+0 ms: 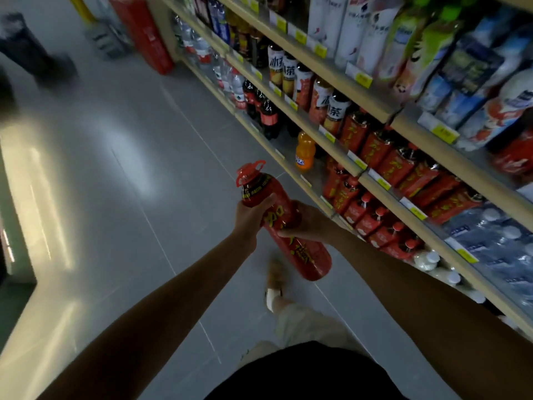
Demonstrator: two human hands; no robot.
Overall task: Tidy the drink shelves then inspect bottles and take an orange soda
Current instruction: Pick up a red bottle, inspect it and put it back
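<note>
- A big red bottle (pixel 284 223) is gripped by both hands, left hand (pixel 250 216) near the neck, right hand (pixel 307 223) mid-body.
- An orange soda (pixel 305 153) is parked on the shelf (pixel 291 166), well beyond the fingertips.

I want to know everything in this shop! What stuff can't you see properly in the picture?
- Head view: the yellow price tags are too small and blurred to read.
- The red bottle: its label is partly covered by the left hand and right hand.
- The orange soda: its bottom is hidden behind the shelf edge.
- Top-right bottles are blurred and cut off by the picture's edge.
</note>
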